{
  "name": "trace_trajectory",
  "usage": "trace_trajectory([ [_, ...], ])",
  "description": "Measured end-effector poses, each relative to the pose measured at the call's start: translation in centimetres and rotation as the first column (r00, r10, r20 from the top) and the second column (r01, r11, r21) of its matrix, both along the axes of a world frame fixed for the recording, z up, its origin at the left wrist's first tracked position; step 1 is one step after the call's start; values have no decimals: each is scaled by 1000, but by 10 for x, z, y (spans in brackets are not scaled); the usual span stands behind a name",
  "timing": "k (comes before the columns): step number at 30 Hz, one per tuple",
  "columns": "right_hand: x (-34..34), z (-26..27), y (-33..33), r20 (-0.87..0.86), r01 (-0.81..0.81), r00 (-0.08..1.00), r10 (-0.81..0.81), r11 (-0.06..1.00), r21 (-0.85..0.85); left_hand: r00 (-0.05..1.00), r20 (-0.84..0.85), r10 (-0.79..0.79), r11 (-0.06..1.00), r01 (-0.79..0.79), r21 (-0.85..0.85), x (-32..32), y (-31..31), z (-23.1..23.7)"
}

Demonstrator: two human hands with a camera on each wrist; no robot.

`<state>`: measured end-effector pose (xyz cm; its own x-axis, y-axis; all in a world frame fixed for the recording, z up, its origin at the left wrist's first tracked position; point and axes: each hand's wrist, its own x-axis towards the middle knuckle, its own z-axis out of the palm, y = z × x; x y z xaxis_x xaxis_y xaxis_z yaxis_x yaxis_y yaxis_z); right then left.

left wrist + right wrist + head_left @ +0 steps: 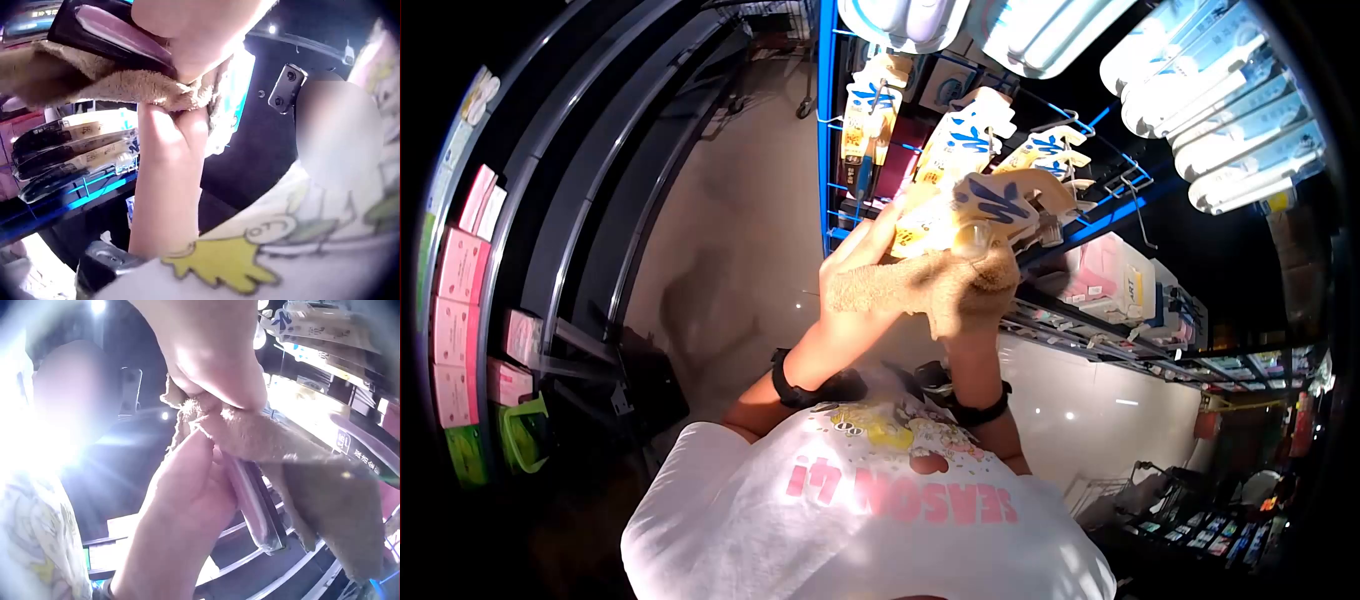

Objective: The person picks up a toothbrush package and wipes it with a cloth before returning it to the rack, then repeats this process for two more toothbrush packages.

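Observation:
My left hand (855, 248) holds a carded pack (253, 506) from its side; the pack has a black back and a long purplish item under clear plastic. A blue logo shows on the pale top of the card (998, 203) in the head view. My right hand (212, 356) grips a fuzzy brown cloth (880, 287) bunched against the pack. The cloth drapes across both hands and hides much of the right one in the head view. In the left wrist view the purplish item (119, 31) lies just above the cloth.
Similar packs (960, 140) hang on a blue wire rack (1140, 178) ahead. White blister packs (1250, 130) hang at upper right. Dark shelves (590, 190) line the left, with pink boxes (462, 270) at their edge. A pale floor (700, 220) runs between.

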<state>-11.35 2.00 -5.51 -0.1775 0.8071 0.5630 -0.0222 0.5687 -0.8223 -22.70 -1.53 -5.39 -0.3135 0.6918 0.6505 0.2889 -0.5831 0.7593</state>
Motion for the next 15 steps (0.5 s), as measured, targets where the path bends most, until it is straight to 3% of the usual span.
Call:
trace_trajectory([
  [1, -5, 11, -4, 160, 77, 982, -97, 989, 129, 994, -88, 63, 998, -60, 37, 0, -1, 3],
  [3, -8, 12, -8, -218, -107, 974, 60, 972, -210, 978, -189, 94, 995, -95, 5, -4, -2, 1],
  [5, -3, 8, 5, -294, -192, 947, 129, 962, -196, 944, -324, 69, 997, -52, 60, -5, -2, 1],
  [7, 6, 1, 18, -495, -415, 786, 371, 909, 23, 953, -241, -186, 981, 165, -104, -6, -5, -4],
  [9, 15, -2, 22, -303, -129, 949, 86, 984, -123, 920, 235, -314, 924, 353, -145, 2, -4, -10],
  [10, 15, -3, 17, -511, -269, 842, 174, 956, -118, 779, 406, -477, 812, 568, -136, -3, -2, -13],
  [11, 20, 1, 11, -474, -225, 874, 103, 951, -210, 761, 354, -544, 773, 619, -143, -8, 1, -21],
  [13, 25, -5, 14, -614, -314, 782, 110, 920, -235, 746, 376, -550, 711, 654, -257, -3, -6, -11],
  [14, 27, -6, 14, -616, -310, 781, 105, 921, -237, 690, 432, -581, 618, 719, -319, -1, -9, -7],
  [15, 26, -6, 14, -551, -224, 830, 91, 958, -179, 704, 388, -594, 557, 709, -433, -3, -12, -10],
])
